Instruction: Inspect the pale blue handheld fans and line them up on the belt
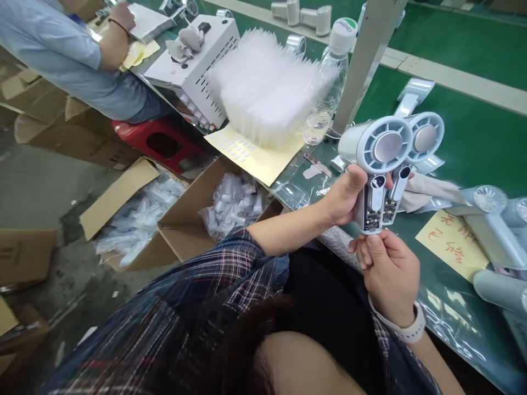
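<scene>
My left hand [345, 195] grips two white handheld fans [387, 164] side by side by their handles, round grilles up, with open circuit boards showing on the handles. My right hand [387, 269], with a white wristband, pinches the bottom ends of the two handles from below. Both hands hover over the near edge of the green table [486, 137].
A stack of clear plastic trays [263, 88], a water bottle [329, 82], a white post [366, 60] and a yellow sticker sheet [255, 156] lie left. More fans [498, 241] and a yellow note [450, 241] lie right. Cardboard boxes [181, 230] sit on the floor. Another person [69, 55] sits far left.
</scene>
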Available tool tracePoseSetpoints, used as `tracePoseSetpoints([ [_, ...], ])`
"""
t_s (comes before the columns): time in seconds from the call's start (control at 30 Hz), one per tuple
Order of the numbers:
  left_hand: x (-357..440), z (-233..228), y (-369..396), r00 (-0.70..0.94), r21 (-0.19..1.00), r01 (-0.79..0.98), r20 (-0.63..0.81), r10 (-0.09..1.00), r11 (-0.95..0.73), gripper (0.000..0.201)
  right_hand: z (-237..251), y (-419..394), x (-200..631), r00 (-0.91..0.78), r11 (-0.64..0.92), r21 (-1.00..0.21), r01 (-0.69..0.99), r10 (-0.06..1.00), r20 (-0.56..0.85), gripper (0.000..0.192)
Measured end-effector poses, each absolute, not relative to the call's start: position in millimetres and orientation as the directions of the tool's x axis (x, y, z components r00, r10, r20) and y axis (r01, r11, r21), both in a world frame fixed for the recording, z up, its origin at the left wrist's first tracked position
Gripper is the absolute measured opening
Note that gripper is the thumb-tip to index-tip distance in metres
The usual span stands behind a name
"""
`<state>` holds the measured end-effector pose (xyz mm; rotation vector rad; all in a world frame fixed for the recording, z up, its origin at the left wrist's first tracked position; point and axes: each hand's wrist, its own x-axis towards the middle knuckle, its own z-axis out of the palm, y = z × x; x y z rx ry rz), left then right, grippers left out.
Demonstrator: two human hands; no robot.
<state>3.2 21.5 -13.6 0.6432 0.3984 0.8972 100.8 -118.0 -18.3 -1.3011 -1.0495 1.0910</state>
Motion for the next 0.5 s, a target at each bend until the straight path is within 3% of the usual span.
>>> tracePoseSetpoints([
  [0.07, 2.4, -14.2, 21.6, 0.530, 0.687, -0.604, -0.034, 0.847, 0.405, 0.105, -16.7, -116.3, 98.0, 0.196, -0.001, -0.998, -0.066, 0.981, -0.014, 0.039],
  [0.13, 0.4, -10.0, 22.5, 0.518, 0.673, -0.626, -0.020, 0.855, 0.395, 0.108, -13.5, -113.3, 100.9, 0.146, 0.051, -0.994, 0.093, 0.987, 0.064, 0.036],
  [0.23, -4.8, 2.0, 23.7, 0.523, 0.561, -0.684, -0.069, 0.849, 0.467, 0.111, -9.8, -109.9, 110.5, 0.088, 0.166, -0.901, 0.402, 0.972, 0.219, 0.040],
  [0.3, -8.2, 8.5, 23.7, 0.548, 0.464, -0.716, -0.088, 0.832, 0.521, 0.110, -9.9, -109.6, 113.5, 0.145, 0.158, -0.880, 0.447, 0.958, 0.246, 0.040],
  [0.4, -10.3, 7.5, 23.5, 0.639, 0.399, -0.701, -0.018, 0.769, 0.591, 0.109, -12.2, -112.3, 108.4, 0.259, 0.075, -0.959, 0.274, 0.954, 0.149, 0.036],
  [0.5, -7.4, -8.2, 22.0, 0.683, 0.448, -0.662, 0.032, 0.729, 0.601, 0.112, -14.3, -116.4, 96.5, 0.315, 0.063, -0.998, -0.019, 0.948, 0.054, 0.034],
])
